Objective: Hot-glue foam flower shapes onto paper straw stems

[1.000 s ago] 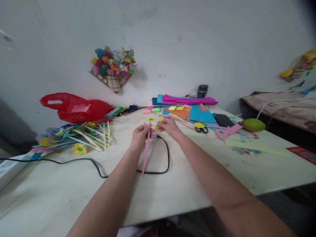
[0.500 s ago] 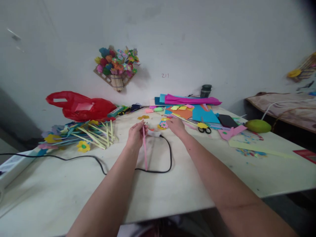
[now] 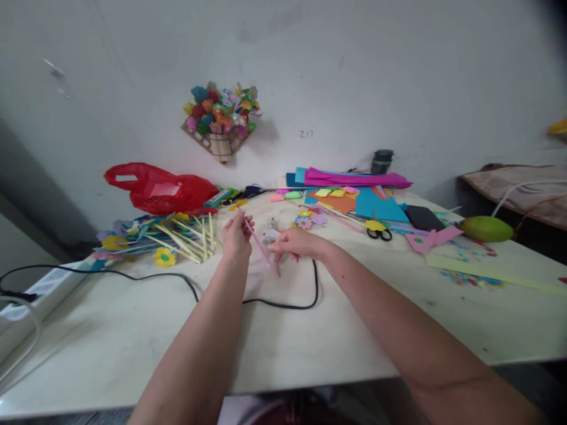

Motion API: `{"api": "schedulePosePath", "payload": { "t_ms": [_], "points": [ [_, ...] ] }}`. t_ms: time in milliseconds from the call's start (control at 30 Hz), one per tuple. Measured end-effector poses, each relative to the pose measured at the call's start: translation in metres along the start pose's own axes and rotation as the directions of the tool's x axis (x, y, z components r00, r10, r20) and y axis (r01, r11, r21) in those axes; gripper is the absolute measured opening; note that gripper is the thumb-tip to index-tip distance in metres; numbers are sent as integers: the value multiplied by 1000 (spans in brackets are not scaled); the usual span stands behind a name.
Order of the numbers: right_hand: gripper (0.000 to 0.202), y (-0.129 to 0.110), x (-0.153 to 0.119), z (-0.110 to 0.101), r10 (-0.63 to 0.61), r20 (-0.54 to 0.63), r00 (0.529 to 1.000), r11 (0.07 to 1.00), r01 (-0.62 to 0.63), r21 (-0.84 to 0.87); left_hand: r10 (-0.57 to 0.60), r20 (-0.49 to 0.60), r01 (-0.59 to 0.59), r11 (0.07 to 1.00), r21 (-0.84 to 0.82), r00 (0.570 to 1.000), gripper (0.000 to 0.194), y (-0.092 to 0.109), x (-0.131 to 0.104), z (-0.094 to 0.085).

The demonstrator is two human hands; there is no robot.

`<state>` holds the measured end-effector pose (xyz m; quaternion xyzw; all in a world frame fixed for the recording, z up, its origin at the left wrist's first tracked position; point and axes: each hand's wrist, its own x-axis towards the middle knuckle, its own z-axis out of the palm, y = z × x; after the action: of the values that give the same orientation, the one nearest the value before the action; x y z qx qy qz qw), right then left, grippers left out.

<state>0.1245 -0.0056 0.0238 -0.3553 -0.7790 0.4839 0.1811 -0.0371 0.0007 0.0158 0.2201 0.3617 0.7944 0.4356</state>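
Note:
My left hand (image 3: 238,236) pinches a thin pink paper stem (image 3: 264,252), which slants down to the right. At its upper end, just above my fingers, is a yellow-orange flower (image 3: 239,205); the join is not clear. My right hand (image 3: 296,244) is closed on a white hot glue gun (image 3: 270,234), covering most of its handle. The black cord (image 3: 292,307) runs from under this hand across the table. Just behind my right hand lie small flowers, with a pink one (image 3: 303,222) in front.
To the left are a pile of pale yellow stems (image 3: 177,245), a red plastic bag (image 3: 163,189) and a power strip (image 3: 42,307). Scissors (image 3: 379,234), a phone (image 3: 424,218), coloured sheets (image 3: 383,206) and a green fruit (image 3: 486,229) lie to the right.
My right hand has come from the small flowers down to the glue gun and closed on it. My left hand has moved left, tilting the pink stem, and the yellow-orange flower moved with it.

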Motion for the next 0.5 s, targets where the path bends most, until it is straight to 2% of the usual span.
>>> {"api": "schedulePosePath", "payload": {
  "t_ms": [67, 133, 367, 500],
  "points": [
    [24, -1, 0, 6, -1, 77, 997, 1000, -1, 17, 13, -29, -14, 999, -29, 999, 19, 2, 2, -2],
    [20, 0, 1, 11, 11, 101, 995, 1000, -12, 9, 23, -46, -25, 998, -60, 999, 19, 4, 2, -2],
    [20, 1, 11, 26, 39, -9, 999, 999, -39, -14, 36, -109, -46, 994, -94, 993, 16, 7, 4, -5],
    [21, -8, 17, 34, 77, -59, 995, 996, -74, 56, 30, -110, -38, 997, -72, 993, 18, 6, 5, -8]
  ]
}}
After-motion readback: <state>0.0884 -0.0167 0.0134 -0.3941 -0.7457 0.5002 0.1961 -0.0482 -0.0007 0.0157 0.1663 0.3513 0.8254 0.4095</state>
